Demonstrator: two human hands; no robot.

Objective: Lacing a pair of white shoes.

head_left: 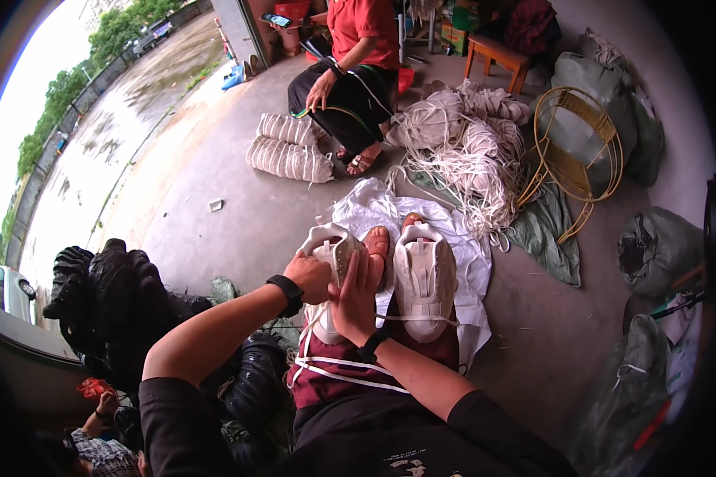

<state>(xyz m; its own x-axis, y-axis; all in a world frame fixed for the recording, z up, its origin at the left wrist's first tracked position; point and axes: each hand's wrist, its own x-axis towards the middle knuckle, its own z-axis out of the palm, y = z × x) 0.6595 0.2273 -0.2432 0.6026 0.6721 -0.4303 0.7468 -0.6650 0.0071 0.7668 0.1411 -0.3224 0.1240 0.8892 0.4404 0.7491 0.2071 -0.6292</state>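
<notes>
Two off-white sneakers rest side by side on my lap, over maroon cloth [326, 367]. At the left sneaker [332, 237], my left hand [309, 274] is closed in a fist against the upper; what its fingers pinch is hidden. My right hand [353, 298] grips the same sneaker from its right side, fingers laid along the upper and thumb near my left hand. The right sneaker [424, 280] stands untouched, toe toward me, with a lace across its toe. Loose white shoelaces [350, 378] trail over the maroon cloth.
A white cloth [473, 274] lies under my sandalled feet. Bundled pale laces [290, 149] and a heap of them [477, 151] lie ahead, near a seated person [354, 48]. Black bundles [119, 306] are piled left; a wicker chair frame [578, 143] and sacks [660, 250] stand right.
</notes>
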